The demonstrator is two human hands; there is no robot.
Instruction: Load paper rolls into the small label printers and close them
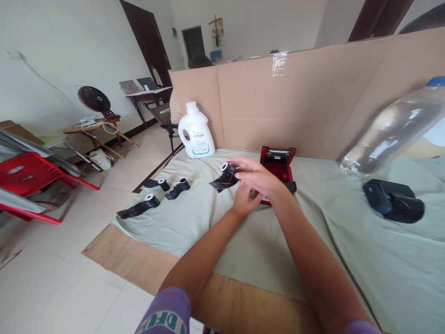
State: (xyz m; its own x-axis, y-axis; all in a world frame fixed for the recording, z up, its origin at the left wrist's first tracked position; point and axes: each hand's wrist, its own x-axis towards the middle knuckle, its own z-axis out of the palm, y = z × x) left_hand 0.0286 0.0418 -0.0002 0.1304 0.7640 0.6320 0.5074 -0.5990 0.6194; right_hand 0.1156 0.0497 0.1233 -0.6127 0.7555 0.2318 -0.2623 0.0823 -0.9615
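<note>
Indoors, over green cloth (194,222), right hand (259,176) pinches a black roll (225,179); left hand (243,200) beneath, fingers hidden.

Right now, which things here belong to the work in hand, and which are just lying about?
In hand: black-wrapped roll held by the right hand, left hand just beneath it; red printer behind; three more rolls on the cloth.
Lying about: white jug, clear bottle, black device.

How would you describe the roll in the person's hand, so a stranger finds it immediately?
On the pale green cloth, look just left of the red printer. The roll in black wrap is held in the right hand; the three similar rolls lie on the cloth further left.
</note>
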